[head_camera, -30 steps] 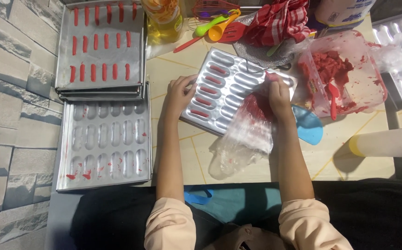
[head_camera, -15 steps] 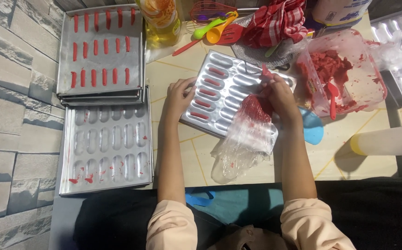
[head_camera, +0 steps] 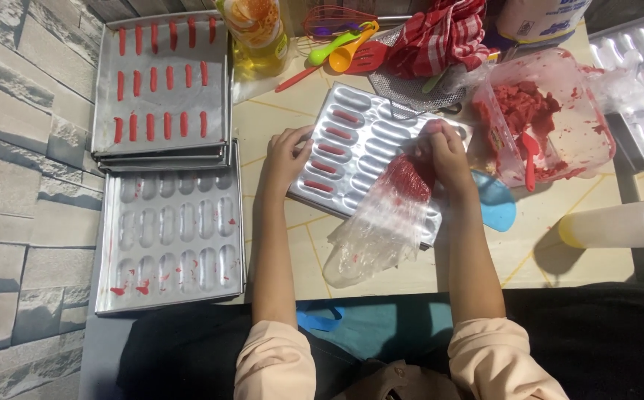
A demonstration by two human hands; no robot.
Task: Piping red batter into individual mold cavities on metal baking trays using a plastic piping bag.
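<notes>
A metal mould tray [head_camera: 381, 130] with oblong cavities lies tilted on the table; several cavities in its left column hold red batter strips. My left hand [head_camera: 286, 157] rests on the tray's left edge, fingers bent over it. My right hand [head_camera: 446, 152] grips a clear plastic piping bag [head_camera: 381, 218] with red batter bunched near its tip, held over the tray's right side. The bag's loose end trails toward me.
A stack of trays [head_camera: 160, 81] with red strips sits far left, an unfilled smeared tray [head_camera: 170, 233] below it. A plastic tub of red batter [head_camera: 552, 118] with a spatula, a blue lid [head_camera: 496, 204], oil bottle [head_camera: 255, 33], squeeze bottle [head_camera: 618, 222], red cloth [head_camera: 440, 33].
My right hand and the piping bag shifted slightly left along the tray. The left hand stays on the tray's edge.
</notes>
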